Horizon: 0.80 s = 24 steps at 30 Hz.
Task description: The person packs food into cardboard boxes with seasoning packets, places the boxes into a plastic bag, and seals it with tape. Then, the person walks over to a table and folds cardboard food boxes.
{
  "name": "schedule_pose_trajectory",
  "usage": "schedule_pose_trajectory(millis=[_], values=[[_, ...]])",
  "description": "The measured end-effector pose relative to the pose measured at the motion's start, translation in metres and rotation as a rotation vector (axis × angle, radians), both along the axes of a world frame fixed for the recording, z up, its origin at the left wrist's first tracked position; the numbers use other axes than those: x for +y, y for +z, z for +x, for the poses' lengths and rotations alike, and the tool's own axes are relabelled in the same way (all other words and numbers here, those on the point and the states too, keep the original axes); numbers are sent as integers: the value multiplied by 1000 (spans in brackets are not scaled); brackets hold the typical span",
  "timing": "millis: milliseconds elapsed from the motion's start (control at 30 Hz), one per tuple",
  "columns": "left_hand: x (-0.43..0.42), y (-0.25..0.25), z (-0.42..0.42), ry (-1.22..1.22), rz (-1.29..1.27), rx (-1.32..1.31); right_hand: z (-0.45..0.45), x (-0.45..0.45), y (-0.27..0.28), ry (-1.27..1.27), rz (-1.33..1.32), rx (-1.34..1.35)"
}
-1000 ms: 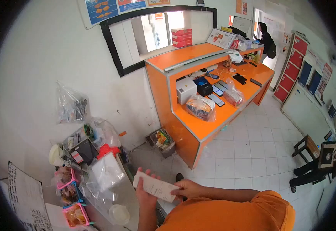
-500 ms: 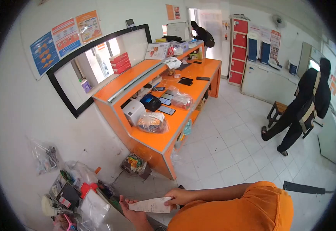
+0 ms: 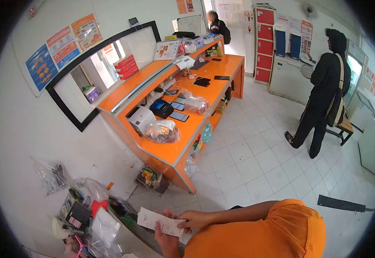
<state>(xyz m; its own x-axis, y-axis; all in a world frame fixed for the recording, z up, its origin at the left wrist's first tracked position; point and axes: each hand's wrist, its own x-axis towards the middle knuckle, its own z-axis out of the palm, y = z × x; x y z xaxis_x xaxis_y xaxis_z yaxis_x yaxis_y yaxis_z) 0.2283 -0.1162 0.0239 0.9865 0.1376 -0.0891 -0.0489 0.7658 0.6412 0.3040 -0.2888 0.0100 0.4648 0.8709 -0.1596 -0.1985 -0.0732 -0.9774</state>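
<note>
1. Paper slip [image 3: 149, 218] — off-white, held at the lower middle of the view, near the cluttered surface at lower left. Dark print runs across it; too small to read.
2. Left hand [image 3: 167, 241]: thumb on the slip's near face, fingers behind it, some showing past the far edge. Closed on the paper.
3. Right hand [image 3: 197, 219]: pinches the slip's right end between thumb and fingers.
4. Lower left, near the hands: clear plastic sheets [image 3: 106, 228], a black box [image 3: 78, 214] with a red-and-white label, illegible.
5. Bin [image 3: 151, 179] with crumpled wrappers, on the floor beside the end of the orange desk [image 3: 170, 148].
6. On the desk: white box-shaped device [image 3: 141, 119], black-and-blue device [image 3: 161, 108], two plastic-wrapped bundles [image 3: 163, 131], phones [image 3: 179, 116] lying flat.
7. Upper ledge: menu board [image 3: 167, 50] with food photos, wording not legible. Red boxes [image 3: 126, 67] stacked by the window frame.
8. Wall posters [image 3: 62, 46], blue, red and orange — text too fine to read.
9. Far side: red lockers [image 3: 265, 33]; white chest freezer [image 3: 287, 81], short blue lettering, possibly "RSA".
10. Person in black [image 3: 325, 81], shoulder bag, standing by the freezer; second person [image 3: 220, 29] beyond the desk, light lettering on a dark top, unreadable.
</note>
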Motion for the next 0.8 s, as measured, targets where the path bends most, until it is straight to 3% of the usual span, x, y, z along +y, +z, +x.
schedule_pose_trajectory(millis=[133,333,433,533,800], values=[[-8,3,4,75,-145,35,-6,-42,10,-13,-42,18],[-80,6,19,146,-108,203,-21,-129,3,-88,-11,43],[-127,-15,23,69,-176,193,-37,-173,-4,-131,-6,114],[-180,-13,14,-190,-283,39,-51,-215,-15,-199,32,160],[-251,-21,7,-228,-195,127,-62,-279,-34,-313,70,203]])
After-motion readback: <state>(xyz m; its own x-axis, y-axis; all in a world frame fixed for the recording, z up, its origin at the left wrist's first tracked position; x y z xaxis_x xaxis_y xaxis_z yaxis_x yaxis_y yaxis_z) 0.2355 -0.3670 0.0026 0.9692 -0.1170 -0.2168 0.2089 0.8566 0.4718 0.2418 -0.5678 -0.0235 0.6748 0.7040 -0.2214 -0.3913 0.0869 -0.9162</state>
